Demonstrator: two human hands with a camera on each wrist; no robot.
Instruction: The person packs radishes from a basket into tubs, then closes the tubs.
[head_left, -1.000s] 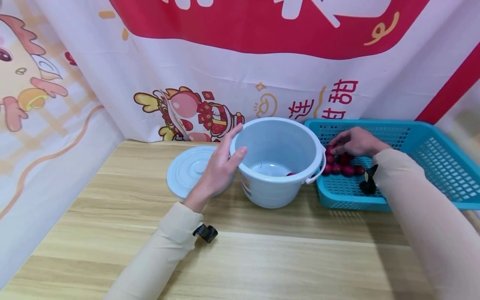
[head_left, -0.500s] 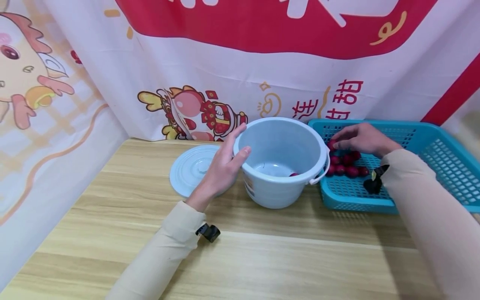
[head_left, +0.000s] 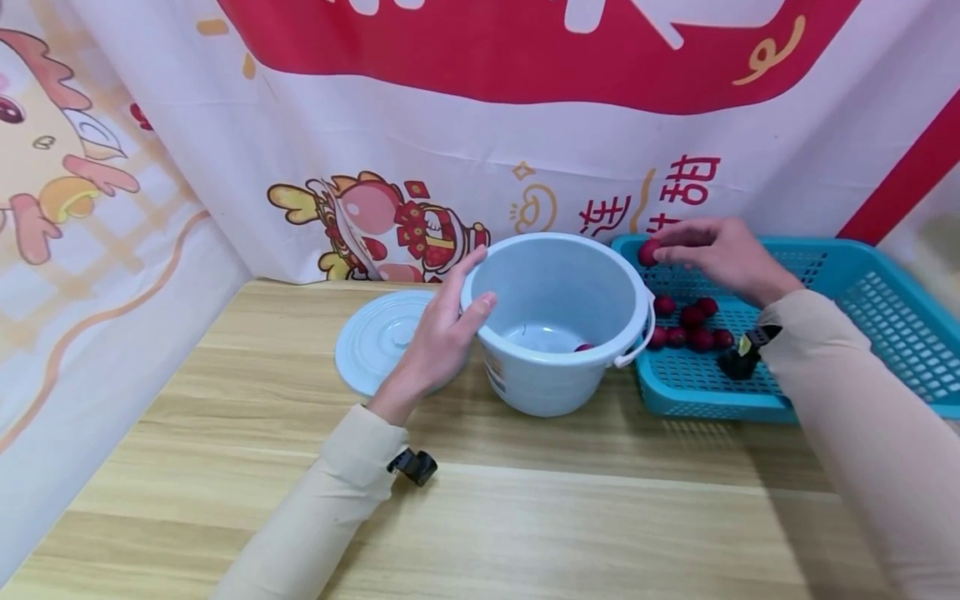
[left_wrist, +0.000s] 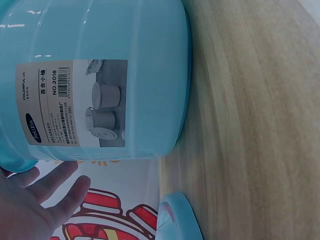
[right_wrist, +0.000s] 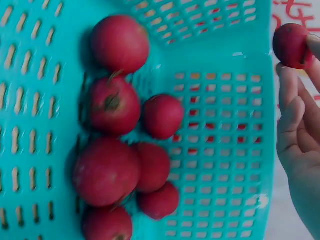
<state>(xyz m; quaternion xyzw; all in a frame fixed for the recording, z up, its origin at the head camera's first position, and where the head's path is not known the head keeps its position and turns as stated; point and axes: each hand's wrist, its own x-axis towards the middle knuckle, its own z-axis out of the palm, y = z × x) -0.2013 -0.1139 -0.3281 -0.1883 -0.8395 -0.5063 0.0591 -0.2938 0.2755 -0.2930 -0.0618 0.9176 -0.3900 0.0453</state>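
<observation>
My left hand [head_left: 442, 333] rests against the left side of a light blue bucket [head_left: 551, 383], its thumb at the rim. In the left wrist view its fingers [left_wrist: 55, 182] are straight and spread beside the bucket's wall. My right hand [head_left: 723, 254] pinches a red cherry tomato [head_left: 648, 252] above the back left of a turquoise basket [head_left: 705, 404]; the right wrist view shows that tomato [right_wrist: 291, 46] at the fingertips. Several more cherry tomatoes [right_wrist: 107, 172] lie in the basket. Part of a red one [head_left: 583, 347] shows inside the bucket, mostly hidden by the near rim.
The bucket's light blue lid [head_left: 375, 342] lies on the wooden table [head_left: 540, 525] left of the bucket, partly behind my left hand. A white bucket handle [head_left: 633, 354] hangs on the right, next to the basket. A printed curtain [head_left: 420, 125] closes off the back.
My right hand has picked a cherry tomato from the basket and lifted it up and back to rim height. The left hand has stayed at the bucket.
</observation>
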